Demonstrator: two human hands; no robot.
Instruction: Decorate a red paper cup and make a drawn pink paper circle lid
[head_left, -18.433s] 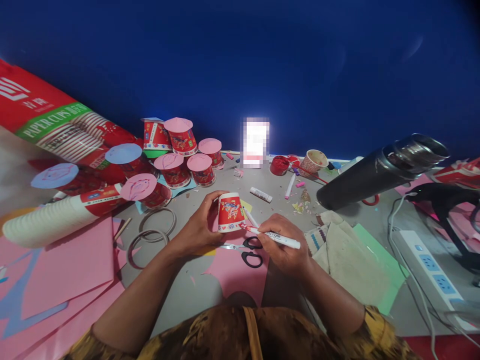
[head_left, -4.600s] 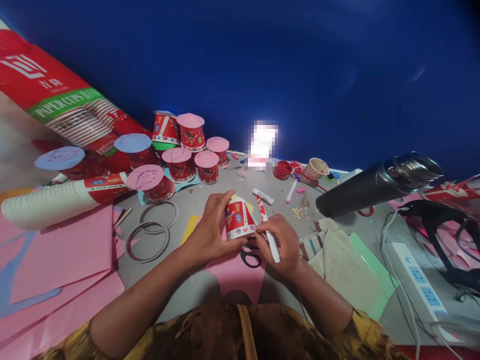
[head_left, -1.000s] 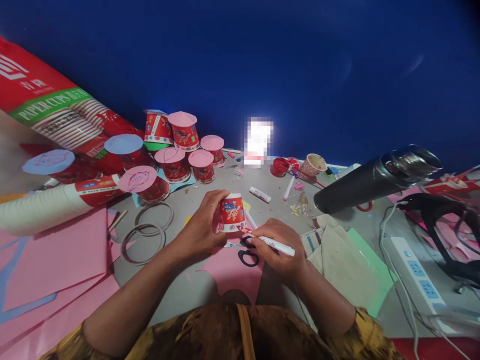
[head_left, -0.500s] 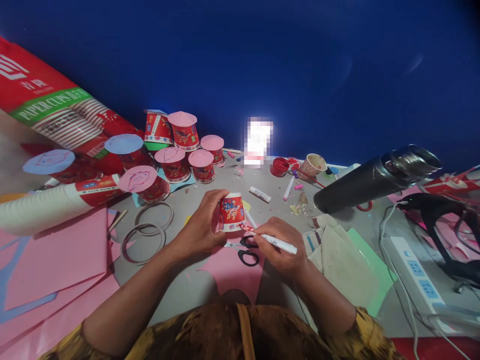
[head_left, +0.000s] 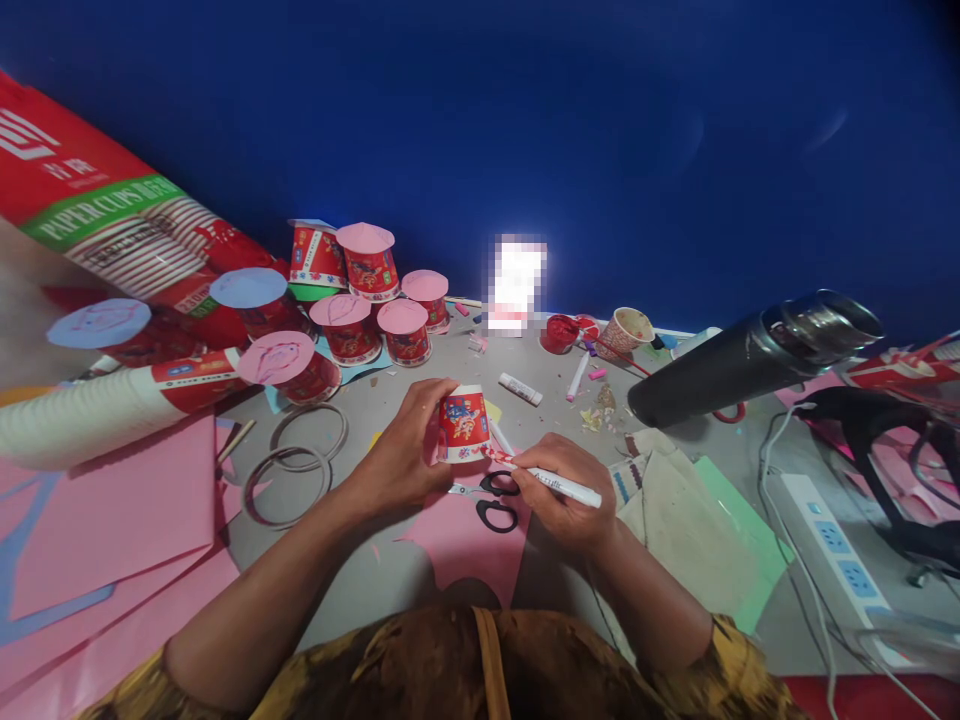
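Observation:
My left hand (head_left: 412, 445) is wrapped round the side of a red and white printed paper cup (head_left: 465, 425), held up over the table. Between the fingers of my right hand (head_left: 564, 490) is a white acrylic marker (head_left: 566, 486), its red-smeared tip at the lower right edge of the cup. Below them, black-handled scissors (head_left: 497, 515) lie on a cut piece of pink paper (head_left: 461, 560). Their blades are partly hidden by my left hand. Behind the cup lies a white glue stick or capped tube (head_left: 520, 389).
Several red cups topped with paper discs (head_left: 365, 262) stand at the back left, near a stack of white cups (head_left: 82, 415). Two tape rings (head_left: 287, 487) lie by my left forearm. A dark thermos (head_left: 735, 360), a cloth (head_left: 667, 520) and a power strip (head_left: 836, 560) are on the right.
My right hand and the marker have shifted slightly to the right. The cup and my left hand stay in place.

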